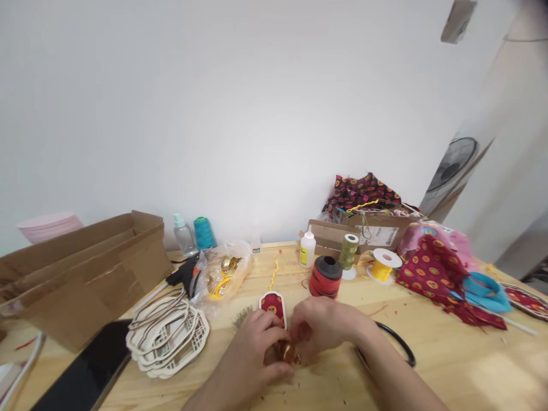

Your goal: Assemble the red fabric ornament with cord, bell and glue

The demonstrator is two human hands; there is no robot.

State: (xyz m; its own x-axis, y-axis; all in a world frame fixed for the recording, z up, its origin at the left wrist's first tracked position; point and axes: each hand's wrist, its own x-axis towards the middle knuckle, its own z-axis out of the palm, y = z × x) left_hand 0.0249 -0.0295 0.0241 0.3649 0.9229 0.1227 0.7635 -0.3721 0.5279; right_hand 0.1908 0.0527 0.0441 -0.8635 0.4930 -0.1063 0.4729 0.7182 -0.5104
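Lower centre of frame: tag lying against fingers, already bearing patterned face and yellow cord. Left hand and right hand curling narrowly around gold piece; firmness of grip untellable. Tag's lower end seemingly awaiting completion.

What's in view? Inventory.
tag: 1, red, centre
blurred bit: 1, gold-red, below tag
cord: 1, yellow, behind tag
spools: 4, red/olive/yellow right, teal left
bottles: 2, white right, clear left
bag: 1, clear, left
pieces: several, gold, in bag
glue gun: 1, black, left
frames: several, pale, left
slab: 1, black, left
boxes: at least 2, brown, left/right
cloth: at least 2, dark/red, right
band: 1, blue, right
packet: 1, pink, right
panel: 1, red, right edge
loop: 1, black, front right
tuft: 1, greenish, left of tag
stack: 1, pink, left
fan: 1, dark, right
table: 1, pale, underneath
left hand: 1, bare, front
right hand: 1, bare, front
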